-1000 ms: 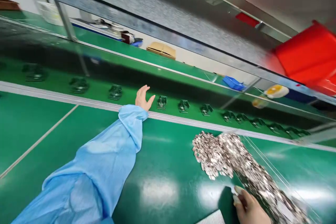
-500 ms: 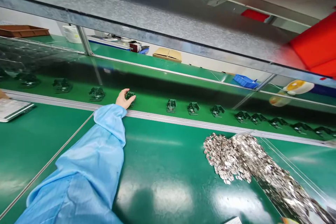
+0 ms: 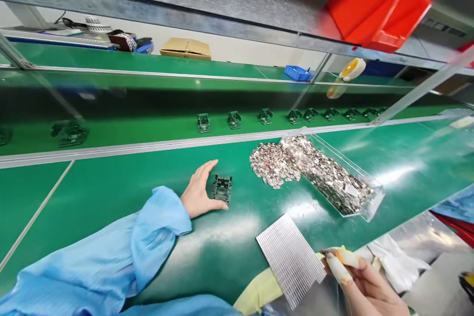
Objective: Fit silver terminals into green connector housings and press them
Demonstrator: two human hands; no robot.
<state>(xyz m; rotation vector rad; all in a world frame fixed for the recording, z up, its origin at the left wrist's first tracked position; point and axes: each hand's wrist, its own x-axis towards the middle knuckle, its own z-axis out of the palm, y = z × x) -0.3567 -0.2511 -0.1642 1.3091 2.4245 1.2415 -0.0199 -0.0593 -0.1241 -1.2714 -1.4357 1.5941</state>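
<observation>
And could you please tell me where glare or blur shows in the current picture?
In the head view, white glare washes patches of the green tabletop; in the same head view, the circuit boards at far left look blurred, while the board by the left hand is crisper.

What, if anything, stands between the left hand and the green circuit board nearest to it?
Nothing visible does. The left hand is open beside the green circuit board, its thumb at the board's near edge. The metal pieces lie beyond the board.
</observation>
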